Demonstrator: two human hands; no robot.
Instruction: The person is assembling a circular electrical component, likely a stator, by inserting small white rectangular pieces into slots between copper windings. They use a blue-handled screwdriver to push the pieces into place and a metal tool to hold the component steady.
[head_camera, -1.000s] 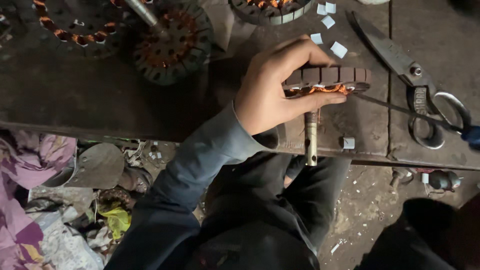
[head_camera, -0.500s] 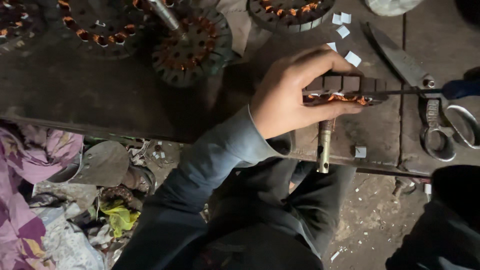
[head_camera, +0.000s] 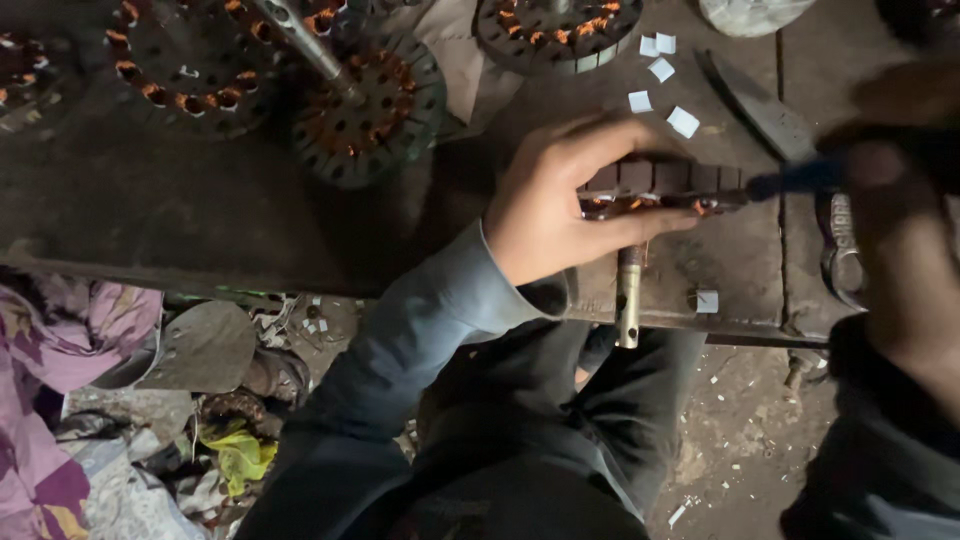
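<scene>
One wound stator on edge, gripped under left hand, shaft downward

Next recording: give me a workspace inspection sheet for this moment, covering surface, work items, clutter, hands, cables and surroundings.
Surface: dark, worn workbench, stained and dusty.
Job's things: wound motor stator with shaft lying at the bench edge, copper windings showing; shaft points toward the person.
Clutter: three more wound stators, small white paper slips, scissors.
Grippers: left hand grips the stator; right hand is blurred, holding a blue-handled tool against the stator's end.
Cables: nothing seen.
Surroundings: dirt floor with scraps, purple cloth, yellow rag and a grey metal plate below the bench.
</scene>
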